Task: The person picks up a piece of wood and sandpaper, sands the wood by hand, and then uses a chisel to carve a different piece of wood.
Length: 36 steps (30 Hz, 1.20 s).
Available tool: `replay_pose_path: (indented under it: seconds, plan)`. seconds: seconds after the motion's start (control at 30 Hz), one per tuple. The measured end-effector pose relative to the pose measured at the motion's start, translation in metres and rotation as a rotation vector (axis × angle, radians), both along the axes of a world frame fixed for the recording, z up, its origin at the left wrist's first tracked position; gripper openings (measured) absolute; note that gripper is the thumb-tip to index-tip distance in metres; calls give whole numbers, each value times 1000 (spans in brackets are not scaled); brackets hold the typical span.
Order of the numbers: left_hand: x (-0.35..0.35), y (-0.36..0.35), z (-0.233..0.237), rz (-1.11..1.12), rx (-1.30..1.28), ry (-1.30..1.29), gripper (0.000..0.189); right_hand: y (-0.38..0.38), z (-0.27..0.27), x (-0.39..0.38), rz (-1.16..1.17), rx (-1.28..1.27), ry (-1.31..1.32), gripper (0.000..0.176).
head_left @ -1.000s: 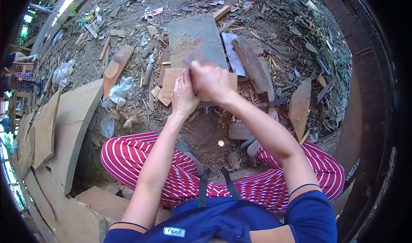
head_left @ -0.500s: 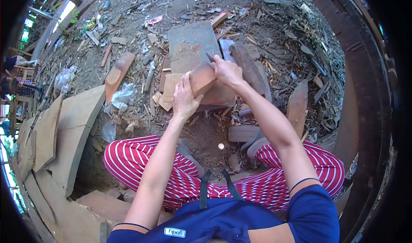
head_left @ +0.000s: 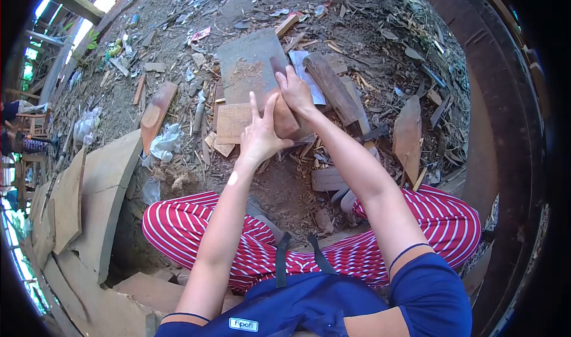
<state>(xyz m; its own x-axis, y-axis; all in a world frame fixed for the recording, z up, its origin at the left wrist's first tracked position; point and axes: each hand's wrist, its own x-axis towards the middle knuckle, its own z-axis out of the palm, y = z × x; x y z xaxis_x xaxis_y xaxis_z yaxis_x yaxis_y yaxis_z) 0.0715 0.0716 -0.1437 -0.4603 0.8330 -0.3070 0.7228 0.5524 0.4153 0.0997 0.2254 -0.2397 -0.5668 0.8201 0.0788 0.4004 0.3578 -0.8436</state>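
A reddish-brown wooden block [head_left: 286,120] stands tilted between my hands, over a small light board. My left hand [head_left: 262,133] is beside the block, its fingers stretched apart and the thumb at the block's lower edge. Closed at the block's upper right, my right hand [head_left: 295,91] grips a dark, flat blade-like tool [head_left: 277,65], smeared by motion; its lower part is hidden by the hand. Behind them lies a grey flat board [head_left: 238,51] strewn with wood shavings [head_left: 247,72]. The small light board [head_left: 232,123] sits left of my left hand.
A weathered plank [head_left: 336,87] lies to the right, with a pointed wood piece [head_left: 407,138] beyond. On the left are a cut wood piece [head_left: 158,108], a plastic bag [head_left: 166,142] and large curved boards [head_left: 107,176]. A rusty metal beam [head_left: 499,93] borders the right side.
My left hand has loosened from the block and spread its fingers. The right hand has shifted slightly left and down in view, and the block is turned more upright.
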Motion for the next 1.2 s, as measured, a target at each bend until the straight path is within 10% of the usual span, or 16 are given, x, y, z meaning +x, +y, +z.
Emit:
replay_pose_path:
  seconds: [1.2]
  plan:
    - [-25,-19,-39,-48,345,-29,98,-40,10,43,192,-122,-256,31]
